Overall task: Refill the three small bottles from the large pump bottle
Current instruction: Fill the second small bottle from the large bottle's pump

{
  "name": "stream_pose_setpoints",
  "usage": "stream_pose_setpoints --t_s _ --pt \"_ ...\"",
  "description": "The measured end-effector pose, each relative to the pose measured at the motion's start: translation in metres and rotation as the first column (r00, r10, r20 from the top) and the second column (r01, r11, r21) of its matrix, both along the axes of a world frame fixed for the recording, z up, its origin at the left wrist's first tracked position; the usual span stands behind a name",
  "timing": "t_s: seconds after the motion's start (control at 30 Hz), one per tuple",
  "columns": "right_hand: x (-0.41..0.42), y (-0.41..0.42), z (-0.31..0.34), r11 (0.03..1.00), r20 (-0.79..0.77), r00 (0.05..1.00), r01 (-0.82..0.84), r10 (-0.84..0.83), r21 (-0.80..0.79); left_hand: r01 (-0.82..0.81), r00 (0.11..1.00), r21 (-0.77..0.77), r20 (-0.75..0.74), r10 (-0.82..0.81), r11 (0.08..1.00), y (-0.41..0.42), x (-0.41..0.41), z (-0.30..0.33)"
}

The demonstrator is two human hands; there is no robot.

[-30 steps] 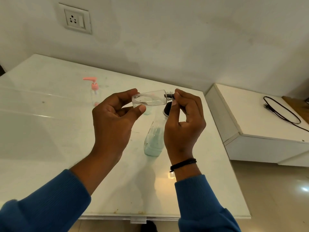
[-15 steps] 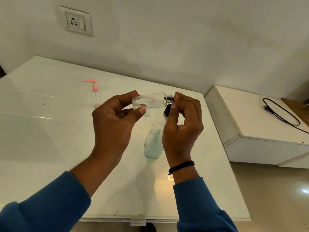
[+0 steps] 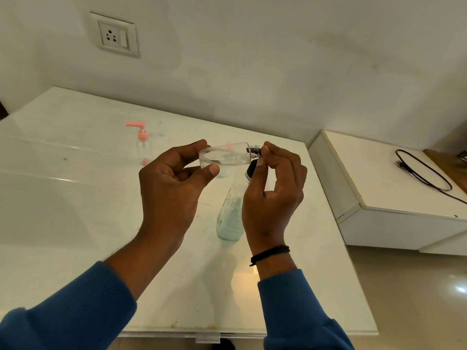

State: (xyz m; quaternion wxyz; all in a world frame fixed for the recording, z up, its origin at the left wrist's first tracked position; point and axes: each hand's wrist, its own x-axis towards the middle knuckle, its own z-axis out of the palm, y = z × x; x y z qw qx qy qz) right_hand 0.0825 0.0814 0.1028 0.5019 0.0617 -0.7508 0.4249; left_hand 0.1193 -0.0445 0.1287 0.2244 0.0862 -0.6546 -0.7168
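My left hand (image 3: 174, 183) holds a small clear bottle (image 3: 227, 157) on its side above the table, thumb and fingers around its base. My right hand (image 3: 274, 188) pinches the bottle's threaded neck (image 3: 254, 150) with thumb and fingertips. Below the hands stands the large clear bottle (image 3: 230, 218) with pale green liquid and a dark top, partly hidden by my right hand. A small bottle with a pink pump (image 3: 142, 145) stands at the back left. Another small bottle sits behind the held one, mostly hidden.
The white glossy table (image 3: 75, 198) meets the wall at the back. A lower white cabinet (image 3: 379, 188) at the right carries a black cable (image 3: 424, 173). A wall socket (image 3: 115, 35) sits above the table.
Both hands and the small bottle hold almost the same place. My right fingers have shifted slightly at the bottle's neck.
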Motion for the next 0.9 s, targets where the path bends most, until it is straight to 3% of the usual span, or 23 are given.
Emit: stream_pose_setpoints --t_s 0.9 --pt "0.000 -0.001 -0.008 0.995 0.040 0.998 -0.047 0.051 -0.086 0.007 1.000 0.008 0.009 -0.007 1.000 -0.002 0.001 0.000"
